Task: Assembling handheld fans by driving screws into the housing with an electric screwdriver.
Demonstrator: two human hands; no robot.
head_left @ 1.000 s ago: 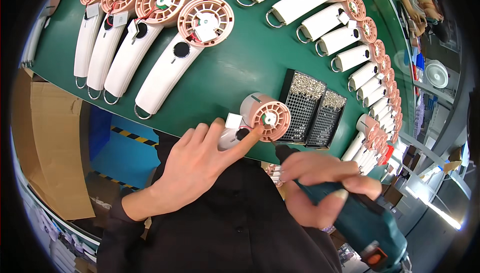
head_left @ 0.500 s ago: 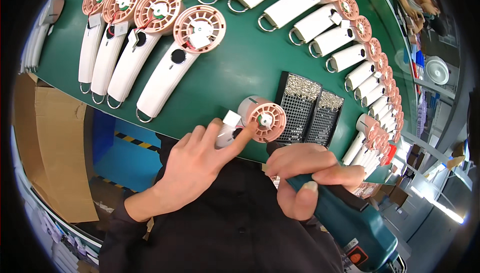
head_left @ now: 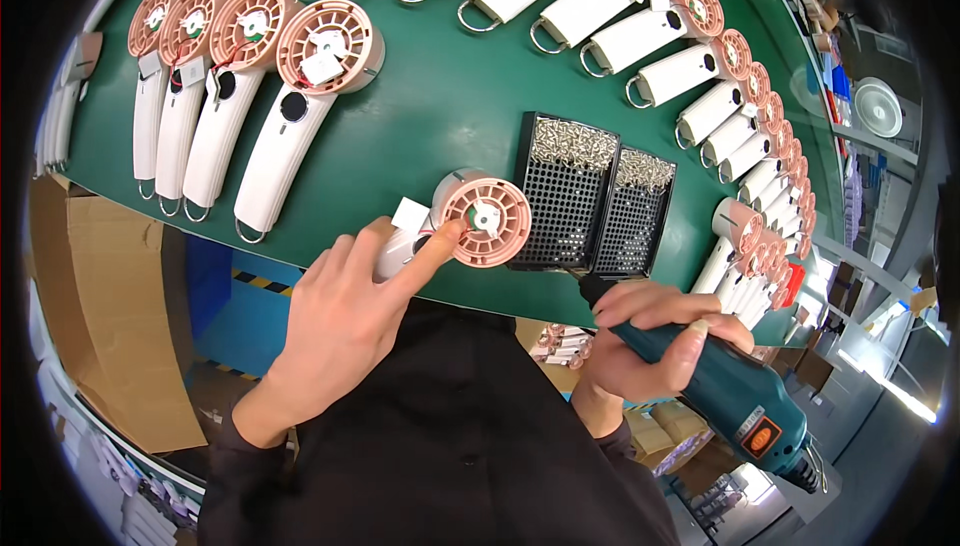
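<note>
My left hand is closed round the white handle of a handheld fan. Its index finger presses by the hub of the pink slotted head, where thin red wires show. A small white square piece sticks out beside the handle. My right hand grips a dark green electric screwdriver, its black nose pointing up and left. The tip is at the near edge of two black perforated screw trays, right of the fan head; whether it touches a screw I cannot tell. Small silvery screws are heaped at the trays' far ends.
Several similar fans lie at the left of the green table. A long curved row of fans runs along the far and right side. A cardboard box stands below the table's left edge.
My right hand and the screwdriver have moved away from the fan head to the trays' near edge. My left hand still holds the fan; the whole view has shifted a little.
</note>
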